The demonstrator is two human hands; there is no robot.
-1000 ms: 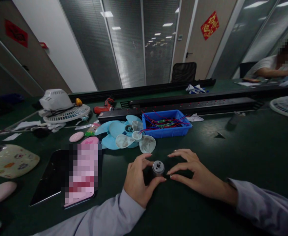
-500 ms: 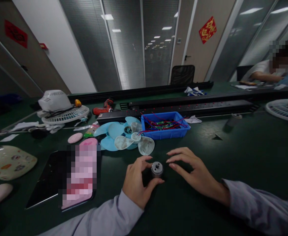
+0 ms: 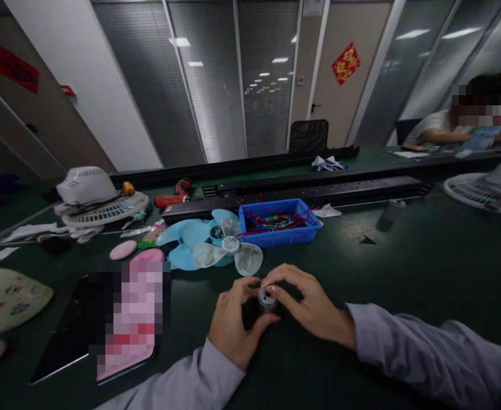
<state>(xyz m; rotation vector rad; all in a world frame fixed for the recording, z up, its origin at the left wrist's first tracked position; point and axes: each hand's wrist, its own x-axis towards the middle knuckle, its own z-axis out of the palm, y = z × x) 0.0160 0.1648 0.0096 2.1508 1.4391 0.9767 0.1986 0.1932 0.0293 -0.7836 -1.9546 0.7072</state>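
Observation:
A small cylindrical metal motor (image 3: 268,303) stands on the dark green table, its round top with dark holes facing up. My left hand (image 3: 237,322) curls around it from the left, fingers behind and thumb in front, closed on its sides. From the right, my right hand (image 3: 308,302) reaches over it. Its thumb and fingers are pinched together at the rear edge of the motor's top. Whatever lies between those fingertips is too small or hidden to make out.
Behind my hands are light-blue and clear fan blades (image 3: 190,242) and a blue bin (image 3: 280,232) of wired circuit boards. A pink-covered phone or tablet (image 3: 134,319) lies left. Further back are a red drill (image 3: 173,196), fan parts (image 3: 105,208) and a black rail (image 3: 318,191). Another person sits far right.
My right hand has moved left, and its fingertips now meet the top of the motor. The left hand stays around the motor. The camera view has shifted slightly.

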